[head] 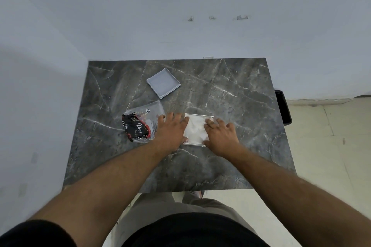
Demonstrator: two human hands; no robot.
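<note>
A shallow white square box (199, 115) lies on the dark marble table (230, 96), with crumpled white material (195, 130) inside it. My left hand (172, 130) lies flat with spread fingers at the box's left edge, thumb at its near left corner. My right hand (219, 134) rests with straight fingers on the white material at the box's right side. The box's white lid (163, 83) lies upside down farther back on the table. A clear plastic wrapper with a black and red printed insert (140, 124) lies just left of my left hand.
The table stands against a white wall in a corner. A black bin (284, 106) stands on the tiled floor by the table's right edge. My legs and one shoe show below the table's near edge.
</note>
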